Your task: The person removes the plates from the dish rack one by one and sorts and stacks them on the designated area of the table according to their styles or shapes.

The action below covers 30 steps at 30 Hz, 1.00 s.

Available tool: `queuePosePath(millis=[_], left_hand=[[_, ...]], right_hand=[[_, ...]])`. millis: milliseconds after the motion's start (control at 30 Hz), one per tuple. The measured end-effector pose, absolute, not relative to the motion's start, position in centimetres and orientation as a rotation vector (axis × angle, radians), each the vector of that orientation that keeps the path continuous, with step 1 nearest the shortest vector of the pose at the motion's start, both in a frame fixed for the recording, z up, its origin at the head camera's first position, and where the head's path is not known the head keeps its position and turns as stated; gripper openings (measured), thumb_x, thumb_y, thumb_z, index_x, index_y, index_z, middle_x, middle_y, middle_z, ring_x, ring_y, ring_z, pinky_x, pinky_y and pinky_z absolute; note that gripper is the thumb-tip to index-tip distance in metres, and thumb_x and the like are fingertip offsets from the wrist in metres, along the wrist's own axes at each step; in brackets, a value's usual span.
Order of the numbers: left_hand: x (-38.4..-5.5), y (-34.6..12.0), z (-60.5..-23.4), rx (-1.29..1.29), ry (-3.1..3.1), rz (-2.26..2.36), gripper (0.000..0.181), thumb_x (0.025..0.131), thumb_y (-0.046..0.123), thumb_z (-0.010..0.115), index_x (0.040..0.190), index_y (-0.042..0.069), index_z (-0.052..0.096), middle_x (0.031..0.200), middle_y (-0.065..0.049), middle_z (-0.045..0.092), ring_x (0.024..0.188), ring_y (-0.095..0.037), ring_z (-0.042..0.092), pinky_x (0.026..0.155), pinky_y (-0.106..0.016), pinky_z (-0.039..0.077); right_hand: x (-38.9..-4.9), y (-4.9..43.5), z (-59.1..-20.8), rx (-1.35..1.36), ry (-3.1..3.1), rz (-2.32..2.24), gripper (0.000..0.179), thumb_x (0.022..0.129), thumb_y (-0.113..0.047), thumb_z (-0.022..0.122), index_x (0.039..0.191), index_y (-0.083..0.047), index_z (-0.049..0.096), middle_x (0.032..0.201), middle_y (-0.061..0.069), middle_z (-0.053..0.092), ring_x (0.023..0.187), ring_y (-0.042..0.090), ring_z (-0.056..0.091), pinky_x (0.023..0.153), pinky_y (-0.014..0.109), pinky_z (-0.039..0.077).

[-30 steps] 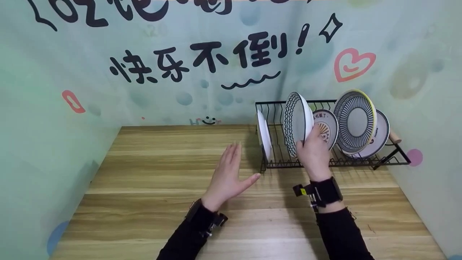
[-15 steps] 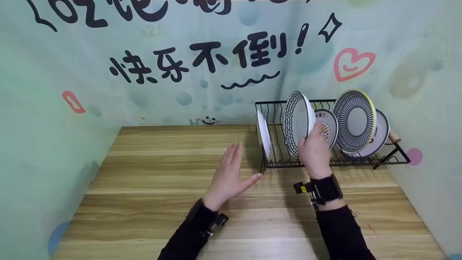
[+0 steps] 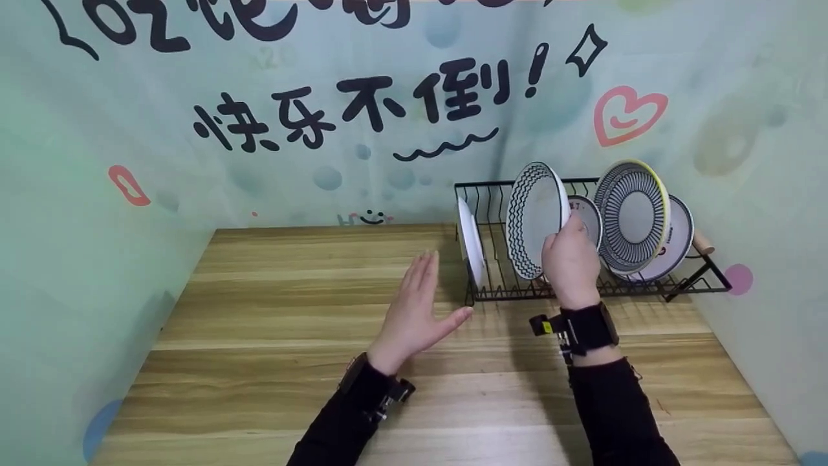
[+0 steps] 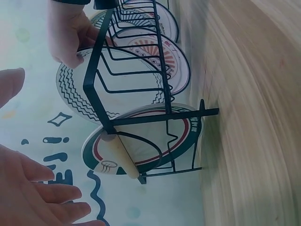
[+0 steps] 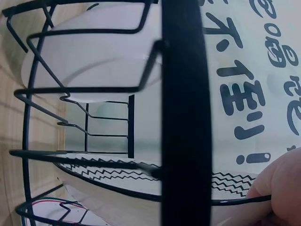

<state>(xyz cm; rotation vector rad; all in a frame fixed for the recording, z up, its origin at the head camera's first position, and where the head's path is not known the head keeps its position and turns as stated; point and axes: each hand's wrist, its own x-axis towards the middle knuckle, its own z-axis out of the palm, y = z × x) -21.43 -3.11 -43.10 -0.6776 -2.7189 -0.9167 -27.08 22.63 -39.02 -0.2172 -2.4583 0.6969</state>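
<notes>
My right hand [image 3: 572,265] grips the near right rim of a white deep plate [image 3: 533,223] with black zigzag lines. This plate stands on edge in a black wire dish rack [image 3: 504,299]. In the right wrist view my thumb and fingers [image 5: 284,183] are at the rim of the zigzag plate [image 5: 122,183]. My left hand [image 3: 414,317] hovers left of the rack, fingers straight and thumb spread, holding nothing. Nearest it is a plate [image 3: 472,239] upright in the rack's left end; the left wrist view shows its green and red rim [image 4: 91,153].
Right of the held plate stand a small plate with a fan pattern [image 4: 146,49], a black-striped dish with a yellow edge [image 3: 634,217] and another white plate [image 3: 679,239]. A wooden rack handle [image 3: 702,243] is at the right end. Behind rises a printed cloth wall [image 3: 291,181].
My right hand has shifted slightly right and away from me with the zigzag plate, which turns its face more toward the camera and covers more of the small plate. My left hand barely moves.
</notes>
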Motion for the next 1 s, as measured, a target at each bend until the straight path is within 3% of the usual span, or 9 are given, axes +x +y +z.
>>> queuePosePath(millis=[167,300,600,733,1000], left_hand=[[-21.5,-3.2,-43.2,-0.68,-2.722,-0.93,0.108,0.086,0.07,0.054,0.157,0.001,0.01,0.163,-0.017,0.007,0.149,-0.036,0.009,0.12,-0.048,0.01],[-21.5,-3.2,-43.2,-0.682,-2.72,-0.948,0.106,0.088,0.063,0.06,0.157,-0.001,0.011,0.163,-0.017,0.008,0.149,-0.037,0.009,0.12,-0.05,0.011],[-22.0,-2.5,-42.6,-0.657,-2.685,-1.041,0.104,0.089,0.061,0.06,0.157,0.0,0.012,0.163,-0.017,0.011,0.148,-0.035,0.013,0.12,-0.047,0.012],[-22.3,-2.2,-42.3,-0.654,-2.659,-1.086,0.104,0.089,0.063,0.058,0.157,0.0,0.011,0.163,-0.016,0.011,0.149,-0.034,0.013,0.12,-0.046,0.011],[-22.5,-1.9,-41.6,-0.642,-2.585,-1.18,0.103,0.089,0.06,0.061,0.158,0.002,0.011,0.163,-0.014,0.011,0.149,-0.032,0.014,0.12,-0.047,0.014]], right_hand=[[-27.2,23.5,-38.9,-0.215,-2.408,0.687,0.04,0.092,-0.003,0.043,0.129,0.013,0.043,0.086,0.034,0.062,0.068,0.053,0.062,0.053,0.063,0.05],[-27.0,24.3,-38.6,-0.234,-2.419,0.7,0.04,0.094,-0.004,0.04,0.129,0.013,0.043,0.082,0.033,0.062,0.067,0.052,0.061,0.053,0.062,0.049],[-25.7,25.2,-37.7,-0.26,-2.441,0.817,0.044,0.098,-0.008,0.037,0.138,0.01,0.038,0.097,0.035,0.063,0.075,0.051,0.061,0.058,0.059,0.047],[-25.2,25.3,-37.6,-0.242,-2.393,0.878,0.044,0.099,-0.008,0.036,0.14,0.01,0.038,0.107,0.038,0.061,0.086,0.054,0.062,0.065,0.063,0.049],[-24.4,25.6,-37.5,-0.228,-2.309,0.976,0.043,0.1,-0.008,0.034,0.14,0.008,0.039,0.111,0.037,0.06,0.091,0.053,0.06,0.073,0.063,0.047]])
